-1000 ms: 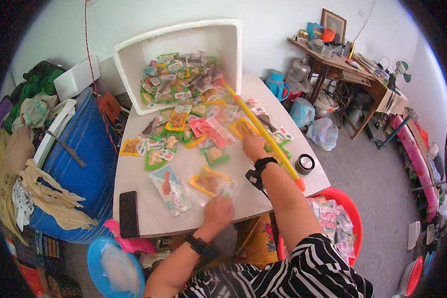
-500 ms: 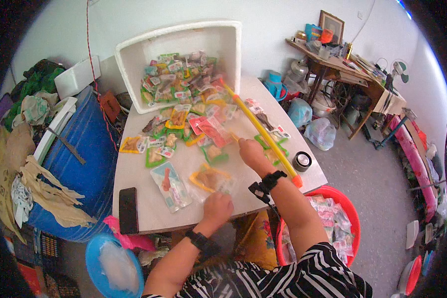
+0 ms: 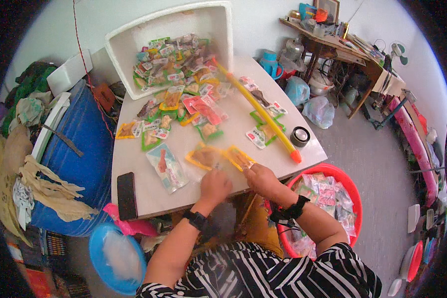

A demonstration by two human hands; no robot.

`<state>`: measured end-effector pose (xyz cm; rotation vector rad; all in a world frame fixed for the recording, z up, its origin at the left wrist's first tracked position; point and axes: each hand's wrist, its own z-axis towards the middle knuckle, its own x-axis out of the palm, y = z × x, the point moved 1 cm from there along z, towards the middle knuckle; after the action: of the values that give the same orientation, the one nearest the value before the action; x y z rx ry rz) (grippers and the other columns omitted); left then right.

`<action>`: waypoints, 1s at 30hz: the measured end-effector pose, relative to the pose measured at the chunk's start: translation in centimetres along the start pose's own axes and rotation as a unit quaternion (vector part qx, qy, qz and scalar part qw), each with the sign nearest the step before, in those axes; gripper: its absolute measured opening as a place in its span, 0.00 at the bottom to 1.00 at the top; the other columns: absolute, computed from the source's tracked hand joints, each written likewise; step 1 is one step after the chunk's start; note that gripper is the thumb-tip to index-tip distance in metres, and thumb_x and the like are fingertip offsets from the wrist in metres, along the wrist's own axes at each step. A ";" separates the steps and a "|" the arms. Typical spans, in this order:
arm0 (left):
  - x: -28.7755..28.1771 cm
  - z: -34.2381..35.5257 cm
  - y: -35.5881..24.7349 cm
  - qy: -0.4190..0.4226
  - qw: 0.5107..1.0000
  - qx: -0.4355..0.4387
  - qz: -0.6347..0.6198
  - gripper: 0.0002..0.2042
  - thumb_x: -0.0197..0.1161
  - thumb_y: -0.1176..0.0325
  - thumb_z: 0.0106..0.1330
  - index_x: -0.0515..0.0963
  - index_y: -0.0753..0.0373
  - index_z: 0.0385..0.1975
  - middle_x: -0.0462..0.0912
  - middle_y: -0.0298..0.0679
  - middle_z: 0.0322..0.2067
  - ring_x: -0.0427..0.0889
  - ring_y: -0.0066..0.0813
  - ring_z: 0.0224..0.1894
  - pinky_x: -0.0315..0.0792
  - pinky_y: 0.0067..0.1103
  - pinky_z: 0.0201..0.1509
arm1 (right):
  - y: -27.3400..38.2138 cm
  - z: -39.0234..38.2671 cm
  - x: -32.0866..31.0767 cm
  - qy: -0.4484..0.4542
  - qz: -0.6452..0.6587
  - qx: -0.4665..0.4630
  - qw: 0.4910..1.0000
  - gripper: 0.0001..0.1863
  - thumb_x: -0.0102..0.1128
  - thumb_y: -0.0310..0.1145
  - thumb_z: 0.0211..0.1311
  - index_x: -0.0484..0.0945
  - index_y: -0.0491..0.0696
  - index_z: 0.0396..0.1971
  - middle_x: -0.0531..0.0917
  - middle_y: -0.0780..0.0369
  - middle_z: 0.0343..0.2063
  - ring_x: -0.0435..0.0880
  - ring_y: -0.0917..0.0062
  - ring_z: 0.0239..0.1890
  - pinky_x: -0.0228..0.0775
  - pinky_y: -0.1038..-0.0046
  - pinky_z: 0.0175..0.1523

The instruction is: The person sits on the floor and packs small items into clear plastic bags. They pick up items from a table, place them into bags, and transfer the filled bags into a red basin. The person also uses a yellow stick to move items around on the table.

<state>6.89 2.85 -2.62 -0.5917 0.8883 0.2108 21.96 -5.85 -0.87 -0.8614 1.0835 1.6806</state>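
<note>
My left hand (image 3: 215, 187) is closed at the table's near edge, gripping what looks like a thin clear plastic bag, blurred. A yellow-edged snack packet (image 3: 202, 156) lies just beyond its fingers, apparently inside the bag. Pinched in my right hand (image 3: 264, 181) is another yellow-edged snack packet (image 3: 239, 158), its far end pointing left, close to the first one. To the left lies a larger pale-blue and clear pouch (image 3: 165, 166). A heap of small food packets (image 3: 176, 107) spills from the tipped white foam box (image 3: 169, 22) onto the table.
A yellow tube with orange ends (image 3: 263, 115) lies slantwise at the right, beside a round black-and-silver jar (image 3: 300, 136). A black phone (image 3: 126, 195) rests at the left edge. Below stand a red basin (image 3: 355, 198) of filled bags and a blue basin (image 3: 97, 265) holding clear plastic.
My right hand has come back from the heap toward my left hand, bringing a yellow-edged snack packet. My left hand stays near the table's edge.
</note>
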 end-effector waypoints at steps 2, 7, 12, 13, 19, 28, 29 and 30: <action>0.2 -0.2 0.3 0.017 1.000 -0.018 0.002 0.07 0.53 0.68 0.44 0.69 0.64 0.19 0.70 0.47 0.22 0.70 0.46 0.28 0.65 0.36 0.31 | 0.7 -1.0 0.1 0.027 -0.007 -0.034 0.999 0.05 0.49 0.26 0.41 0.66 0.45 0.22 0.68 0.58 0.16 0.69 0.64 0.22 0.63 0.65 0.25; 0.1 -0.3 0.1 0.013 0.999 -0.044 -0.013 0.14 0.54 0.67 0.46 0.70 0.65 0.32 0.72 0.48 0.29 0.71 0.45 0.35 0.66 0.34 0.38 | 1.0 -1.7 0.0 0.059 -0.017 -0.035 0.997 0.06 0.46 0.30 0.44 0.71 0.45 0.22 0.74 0.55 0.21 0.74 0.62 0.27 0.67 0.63 0.30; -0.7 0.9 -1.3 0.106 0.990 -0.088 0.020 0.17 0.51 0.68 0.47 0.69 0.63 0.40 0.72 0.50 0.30 0.72 0.46 0.34 0.67 0.35 0.37 | -0.3 -2.3 0.8 0.062 -0.026 0.012 0.998 0.08 0.51 0.29 0.41 0.68 0.44 0.24 0.70 0.58 0.20 0.70 0.64 0.26 0.63 0.67 0.29; -0.9 1.3 -1.5 0.170 0.978 -0.115 0.035 0.18 0.50 0.69 0.47 0.69 0.63 0.41 0.72 0.50 0.30 0.72 0.46 0.33 0.68 0.35 0.37 | -0.2 -2.2 0.3 0.030 -0.035 0.061 0.997 0.10 0.52 0.32 0.41 0.68 0.44 0.25 0.70 0.57 0.24 0.70 0.64 0.30 0.63 0.66 0.32; -0.6 0.9 -1.2 0.112 0.991 -0.062 0.046 0.15 0.48 0.72 0.47 0.73 0.61 0.36 0.72 0.46 0.26 0.72 0.44 0.30 0.67 0.34 0.33 | -1.3 -2.6 -1.0 -0.046 -0.124 0.249 0.959 0.24 0.57 0.48 0.37 0.71 0.42 0.30 0.71 0.55 0.37 0.66 0.64 0.46 0.57 0.58 0.44; -0.3 0.9 -1.1 0.117 0.990 -0.053 0.061 0.08 0.48 0.71 0.47 0.72 0.62 0.25 0.71 0.47 0.26 0.72 0.45 0.29 0.67 0.35 0.31 | -2.6 -2.4 0.7 -0.039 0.055 0.237 0.969 0.19 0.58 0.43 0.42 0.72 0.43 0.30 0.74 0.59 0.32 0.72 0.66 0.39 0.62 0.63 0.43; -0.4 0.9 -1.1 0.117 0.990 -0.053 0.063 0.07 0.48 0.71 0.47 0.72 0.62 0.25 0.71 0.47 0.26 0.72 0.45 0.29 0.67 0.35 0.31 | -2.7 -2.6 1.1 -0.083 0.196 0.273 0.938 0.16 0.57 0.39 0.43 0.72 0.43 0.29 0.75 0.59 0.31 0.73 0.67 0.36 0.64 0.66 0.40; -0.7 0.9 -1.4 0.118 0.990 -0.053 0.063 0.07 0.48 0.71 0.47 0.72 0.62 0.25 0.71 0.48 0.25 0.72 0.44 0.29 0.67 0.35 0.31 | -2.2 -2.8 1.5 -0.125 0.331 0.303 0.885 0.12 0.56 0.36 0.45 0.71 0.43 0.28 0.75 0.60 0.30 0.74 0.69 0.33 0.65 0.68 0.37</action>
<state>7.66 2.28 -1.07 -0.6700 1.1497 0.3081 23.79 -7.60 -3.84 0.1600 1.7029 1.7356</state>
